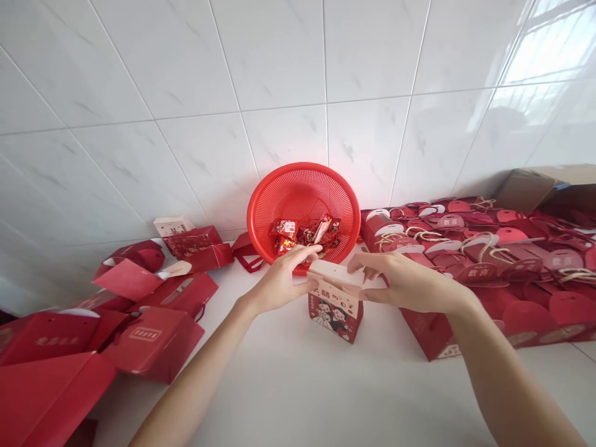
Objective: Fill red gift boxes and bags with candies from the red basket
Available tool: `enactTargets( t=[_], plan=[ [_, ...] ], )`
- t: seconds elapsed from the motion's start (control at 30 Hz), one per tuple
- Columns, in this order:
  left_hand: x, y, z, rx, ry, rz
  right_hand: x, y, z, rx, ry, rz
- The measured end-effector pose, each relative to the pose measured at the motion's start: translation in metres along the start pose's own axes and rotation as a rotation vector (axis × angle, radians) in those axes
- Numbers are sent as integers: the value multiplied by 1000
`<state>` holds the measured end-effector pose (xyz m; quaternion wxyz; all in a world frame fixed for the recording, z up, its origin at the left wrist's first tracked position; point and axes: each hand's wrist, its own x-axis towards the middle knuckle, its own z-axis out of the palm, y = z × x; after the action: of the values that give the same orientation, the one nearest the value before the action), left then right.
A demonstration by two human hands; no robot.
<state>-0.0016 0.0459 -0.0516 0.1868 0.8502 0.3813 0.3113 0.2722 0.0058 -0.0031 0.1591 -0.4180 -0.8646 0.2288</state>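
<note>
A small red and cream gift box (335,313), printed with a cartoon couple, stands upright on the white surface in front of me. Its cream top flaps rise and lean toward each other, with a gap between them. My left hand (282,279) grips the left end of the flaps between thumb and fingers. At the right end, my right hand (400,282) has its thumb on the near flap and its curled fingers on the far one. Just behind the box, a red plastic basket (261,205) holds several wrapped sweets (286,230), partly hidden by my left hand.
Several opened red boxes (153,341) lie jumbled at the left. Closed red boxes (419,323) with rope handles stand in close rows at the right. A brown cardboard carton (526,189) is behind them. The tiled wall (279,68) bounds the back.
</note>
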Motion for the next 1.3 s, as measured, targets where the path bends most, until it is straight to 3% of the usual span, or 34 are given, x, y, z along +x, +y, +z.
enactTargets(
  t=[0.33,0.6,0.77,0.97,1.3],
  plan=[
    [4,-2,12,-114,75,61,17,5,16,-225,153,35],
    [6,-5,18,-127,14,87,24,14,21,-151,104,35],
    [4,-2,12,-142,-84,51,30,14,29,-277,102,131],
    [6,-8,17,-155,-7,-45,32,10,36,-415,32,171],
    [7,-14,16,-189,-18,-26,25,15,27,-305,116,161]
  ],
)
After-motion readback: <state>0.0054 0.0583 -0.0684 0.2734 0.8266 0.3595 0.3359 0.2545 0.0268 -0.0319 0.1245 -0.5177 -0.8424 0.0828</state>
